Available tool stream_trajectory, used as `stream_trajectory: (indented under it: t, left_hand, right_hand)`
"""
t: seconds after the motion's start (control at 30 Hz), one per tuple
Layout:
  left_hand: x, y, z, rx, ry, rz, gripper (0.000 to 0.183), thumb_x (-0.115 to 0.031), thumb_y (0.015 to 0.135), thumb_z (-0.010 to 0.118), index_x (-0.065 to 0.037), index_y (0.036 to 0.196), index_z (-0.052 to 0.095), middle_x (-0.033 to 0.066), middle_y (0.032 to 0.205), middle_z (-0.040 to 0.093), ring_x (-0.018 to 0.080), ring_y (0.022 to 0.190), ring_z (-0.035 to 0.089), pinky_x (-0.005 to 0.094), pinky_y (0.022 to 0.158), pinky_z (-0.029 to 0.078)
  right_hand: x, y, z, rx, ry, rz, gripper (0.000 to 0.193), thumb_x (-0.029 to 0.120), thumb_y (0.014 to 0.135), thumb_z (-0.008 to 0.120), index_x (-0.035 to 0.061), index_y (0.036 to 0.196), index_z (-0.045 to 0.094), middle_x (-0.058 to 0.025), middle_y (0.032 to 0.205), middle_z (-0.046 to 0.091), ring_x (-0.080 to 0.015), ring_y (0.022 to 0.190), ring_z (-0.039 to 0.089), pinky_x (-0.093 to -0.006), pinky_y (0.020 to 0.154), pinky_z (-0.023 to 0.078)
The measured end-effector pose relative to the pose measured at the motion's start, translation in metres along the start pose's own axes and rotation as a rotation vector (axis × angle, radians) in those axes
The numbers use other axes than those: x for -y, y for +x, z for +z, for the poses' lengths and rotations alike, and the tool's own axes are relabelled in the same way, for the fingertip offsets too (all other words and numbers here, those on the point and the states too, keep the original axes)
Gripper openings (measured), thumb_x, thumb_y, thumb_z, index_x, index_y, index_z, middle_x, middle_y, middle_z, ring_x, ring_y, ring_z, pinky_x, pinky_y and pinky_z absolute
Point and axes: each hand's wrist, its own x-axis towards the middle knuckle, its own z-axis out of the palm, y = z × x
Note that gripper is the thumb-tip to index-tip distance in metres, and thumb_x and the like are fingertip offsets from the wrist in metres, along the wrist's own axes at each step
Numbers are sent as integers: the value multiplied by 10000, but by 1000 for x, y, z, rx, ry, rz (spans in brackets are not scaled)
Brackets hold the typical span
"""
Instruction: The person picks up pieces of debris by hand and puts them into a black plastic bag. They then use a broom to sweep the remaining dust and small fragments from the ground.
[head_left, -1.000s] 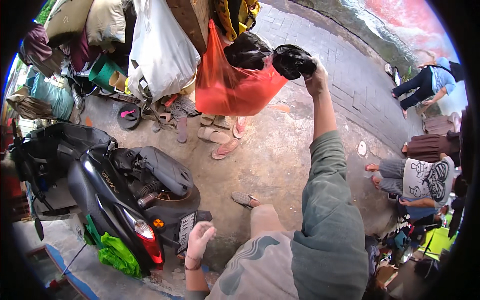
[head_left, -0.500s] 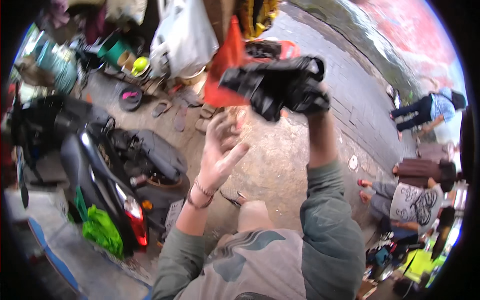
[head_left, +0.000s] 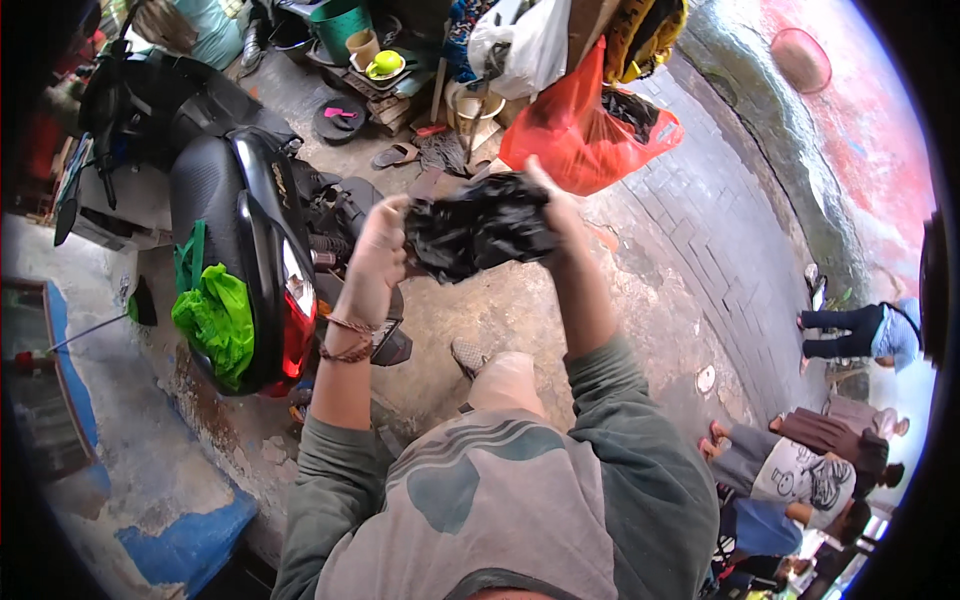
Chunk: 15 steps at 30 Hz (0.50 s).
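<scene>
A crumpled black plastic bag (head_left: 480, 228) is stretched between my two hands in front of my body, above the concrete ground. My left hand (head_left: 378, 255), with braided bracelets at the wrist, has its fingers curled around the bag's left edge. At the other end my right hand (head_left: 562, 225) grips the bag, its thumb showing along the far side. Just beyond the bag hangs a red plastic bag (head_left: 575, 135) with something black in its mouth. What the black bag contains, if anything, is hidden.
On the left a parked black motorbike (head_left: 265, 210) carries a bright green bag (head_left: 220, 320) on its seat. Sandals (head_left: 395, 156) and a black round lid-like thing (head_left: 338, 120) lie farther off. Several people (head_left: 800, 470) are at the right, by a paved lane (head_left: 700, 215).
My left hand was apart from the bag with spread fingers and now grips it. My right hand brought the black bag nearer and to the left. The view has shifted.
</scene>
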Motion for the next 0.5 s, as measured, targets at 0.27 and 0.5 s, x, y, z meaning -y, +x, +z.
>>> stream_trajectory:
  t: [0.27,0.5]
  left_hand:
    - [46,18,-12,-619,223,382,142,63,806,587,-58,825,514,-22,799,500,89,754,468,221,727,381]
    - [70,-9,-48,-776,1050,496,128,-105,921,535,-13,834,513,6,824,499,87,776,430,231,757,376]
  right_hand:
    - [-20,4,-41,-81,-965,-448,322,335,782,722,28,844,650,-29,754,634,-94,693,566,-266,660,462]
    - [177,134,-227,-1285,-1283,-1257,377,341,726,717,15,904,654,-176,935,658,-291,912,626,-398,833,471]
